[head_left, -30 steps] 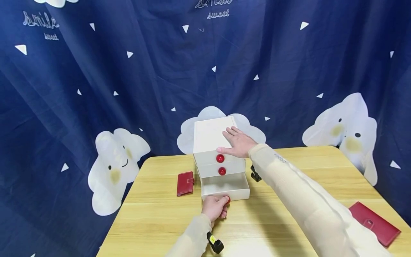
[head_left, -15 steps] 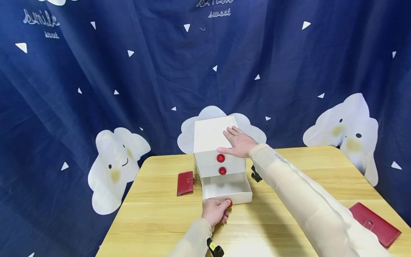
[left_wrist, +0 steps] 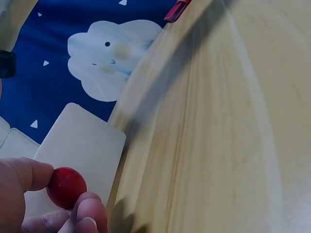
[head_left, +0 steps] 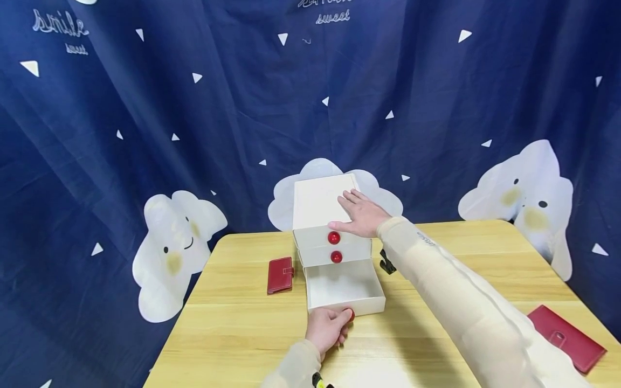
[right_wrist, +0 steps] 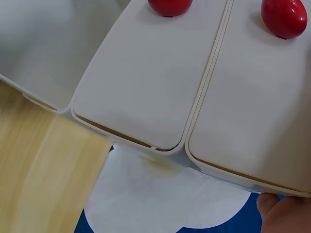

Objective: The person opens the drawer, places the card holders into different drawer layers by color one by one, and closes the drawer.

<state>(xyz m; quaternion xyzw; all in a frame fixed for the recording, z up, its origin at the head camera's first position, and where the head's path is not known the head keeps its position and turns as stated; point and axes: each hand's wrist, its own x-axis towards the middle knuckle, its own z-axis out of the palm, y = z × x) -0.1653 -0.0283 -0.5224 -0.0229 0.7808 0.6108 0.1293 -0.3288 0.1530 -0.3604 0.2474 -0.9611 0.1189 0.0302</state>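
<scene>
A white drawer box (head_left: 322, 202) with three stacked drawers stands on the table, each front bearing a round red knob. Its bottom drawer (head_left: 344, 283) is pulled well out, and no contents show inside it. My left hand (head_left: 326, 328) pinches the bottom drawer's red knob (left_wrist: 66, 188) between thumb and fingers. The right hand (head_left: 363, 215) rests spread on the box's top, thumb near the front edge. In the right wrist view the two upper drawers, with their red knobs (right_wrist: 284, 18), are pushed in; only part of that hand shows at the lower corner.
Left of the box lies a small red wallet-like case (head_left: 280, 275) with a strap. A larger red case (head_left: 566, 337) lies at the table's right, beside my right sleeve. Behind the wooden table (head_left: 233, 323) hangs a blue curtain (head_left: 233, 81) with clouds.
My left hand has drawn the bottom drawer further out toward me, so more of its inside shows. The right hand has stayed on the box's top.
</scene>
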